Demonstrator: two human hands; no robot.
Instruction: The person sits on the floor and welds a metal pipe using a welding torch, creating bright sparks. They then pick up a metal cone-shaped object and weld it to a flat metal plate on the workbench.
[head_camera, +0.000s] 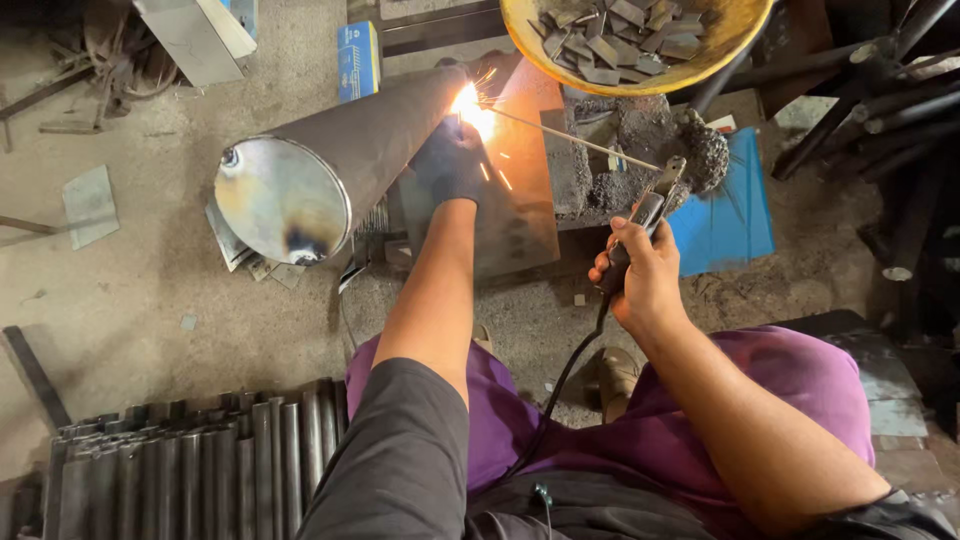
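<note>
A large steel pipe (330, 160) with a capped round end lies tilted on the floor. My left hand (448, 160), in a dark glove, rests against the pipe's far end beside a bright welding arc (468, 103) throwing sparks. My right hand (640, 275) grips a welding electrode holder (650, 215) with a black cable trailing down over my lap. A long thin electrode rod (570, 138) runs from the holder to the arc. A flat steel plate (520, 200) lies under the pipe's far end.
A yellow bowl (725, 40) of small metal pieces sits at the top. A row of dark tubes (190, 465) lies at lower left. Black rods (890, 110) are stacked at right. A blue sheet (730, 215), a blue box (358, 60) and metal scraps lie about.
</note>
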